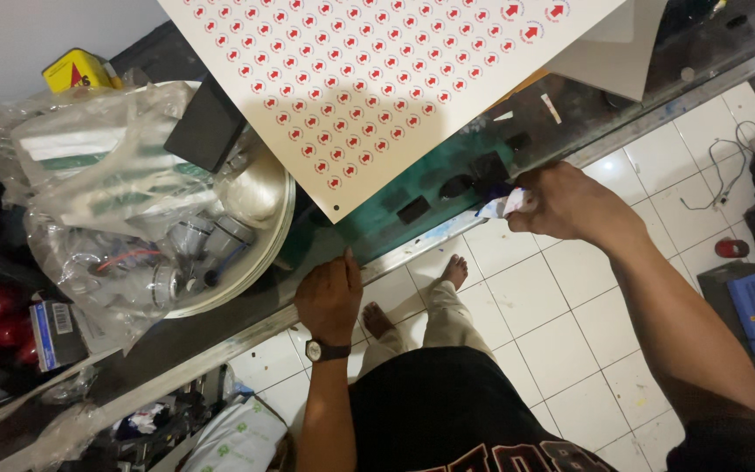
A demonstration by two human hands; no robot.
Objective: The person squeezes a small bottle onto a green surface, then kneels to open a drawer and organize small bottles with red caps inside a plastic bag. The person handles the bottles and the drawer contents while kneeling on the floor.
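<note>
Nearest: bare feet on white floor tiles (561, 315), person standing at the bench edge (246, 336). Left hand (329, 297), watch on the wrist, lies palm down and flat on the near rim of the bench, fingers together, gripping nothing I can make out; fingertips point at the near corner of the white printed sheet (377, 96). Right hand (565, 203) sits further right along the same rim, closed around a small crumpled white rag (507, 205) with blue smears, pressed at the edge of the green screen bed (412, 188). Sheet lies just beyond both hands, covered in rows of small red round marks, long axis running from near-left to far-right; its near corner is closer to the left hand, its right edge passes just beyond the right hand. Not touching either hand as far as I can tell. Far left: pale round basin (277, 232) stuffed with plastic bags (89, 175) and grey fittings, yellow tin (80, 70) behind
</note>
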